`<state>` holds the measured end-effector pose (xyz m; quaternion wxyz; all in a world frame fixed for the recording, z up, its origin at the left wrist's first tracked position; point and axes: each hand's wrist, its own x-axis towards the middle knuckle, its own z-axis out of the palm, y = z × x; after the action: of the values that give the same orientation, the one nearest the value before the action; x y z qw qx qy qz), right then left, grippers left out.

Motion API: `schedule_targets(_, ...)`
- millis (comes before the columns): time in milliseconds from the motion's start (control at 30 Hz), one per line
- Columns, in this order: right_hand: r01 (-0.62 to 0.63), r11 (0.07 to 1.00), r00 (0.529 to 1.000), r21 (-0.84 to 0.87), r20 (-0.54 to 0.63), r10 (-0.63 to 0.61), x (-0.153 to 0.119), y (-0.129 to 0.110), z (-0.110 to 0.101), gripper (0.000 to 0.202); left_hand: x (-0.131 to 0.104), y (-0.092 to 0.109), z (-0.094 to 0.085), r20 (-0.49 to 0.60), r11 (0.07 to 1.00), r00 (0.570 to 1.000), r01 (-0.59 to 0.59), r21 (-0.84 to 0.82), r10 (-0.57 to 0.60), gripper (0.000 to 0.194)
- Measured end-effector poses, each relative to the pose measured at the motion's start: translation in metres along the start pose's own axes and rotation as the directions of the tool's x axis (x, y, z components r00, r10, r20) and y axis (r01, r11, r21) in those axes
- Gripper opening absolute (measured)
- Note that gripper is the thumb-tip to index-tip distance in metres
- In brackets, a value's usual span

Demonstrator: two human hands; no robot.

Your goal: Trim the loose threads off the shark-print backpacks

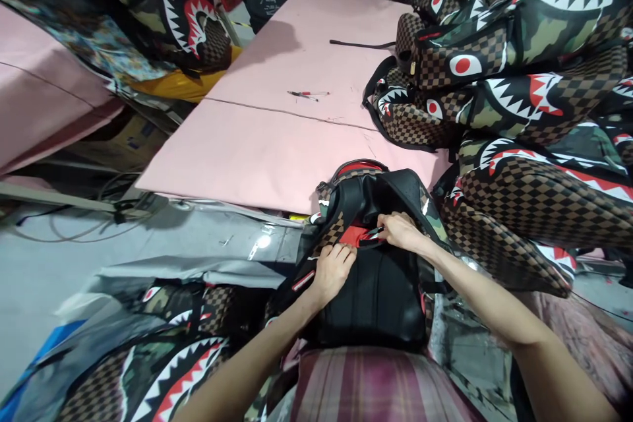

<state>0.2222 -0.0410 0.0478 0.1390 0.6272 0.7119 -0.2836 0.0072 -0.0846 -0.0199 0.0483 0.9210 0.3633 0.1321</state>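
Observation:
A black backpack [373, 297] with checkered and camouflage panels lies on my lap, its back panel facing up and its top against the table edge. A red lining [352, 236] shows in an opening near the top. My left hand [336, 269] has its fingers closed over the lower edge of that opening. My right hand [399, 232] is closed in a pinch at the opening's right side. A small thin dark object with a pale part [374, 233] shows at its fingertips; its kind is not clear. The fingertips are partly hidden.
A pink-covered table [237, 151] stretches ahead, with pens [309, 93] and a black strap [361, 44] on it. Shark-mouth backpacks [519, 99] are piled at the right. More backpacks [168, 349] lie low at the left, and another backpack [188, 13] is at the upper left.

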Motion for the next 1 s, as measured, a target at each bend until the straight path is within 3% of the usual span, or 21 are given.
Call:
schedule_targets(167,-0.025,1.000,0.999,-0.018,0.027,0.026,0.004,0.000,0.003,0.019,0.000,0.000,0.003,-0.082,1.000,0.996,-0.017,0.010,0.017,0.024)
schedule_targets(500,-0.027,0.999,0.998,0.036,0.054,0.025,0.008,0.004,-0.002,0.021,0.001,0.001,-0.001,-0.109,1.000,0.994,-0.011,-0.004,0.011,0.022)
schedule_targets(767,-0.005,0.988,0.999,0.152,0.040,-0.001,0.008,0.005,0.000,0.020,0.002,0.000,0.001,-0.033,1.000,0.999,-0.009,-0.011,0.008,0.024)
schedule_targets(867,-0.044,0.975,0.999,0.217,0.024,0.039,0.009,0.003,0.000,0.022,0.004,0.000,0.003,-0.053,1.000,0.999,-0.011,-0.019,0.010,0.023)
schedule_targets(933,-0.078,0.909,0.995,0.410,-0.021,0.095,0.010,0.001,-0.001,0.024,0.004,0.000,0.003,-0.080,1.000,0.997,-0.005,-0.026,0.002,0.022)
schedule_targets(1000,-0.054,0.726,0.979,0.686,-0.105,0.173,0.012,0.002,-0.002,0.024,0.004,0.000,0.001,-0.090,0.999,0.996,0.013,-0.047,-0.017,0.022)
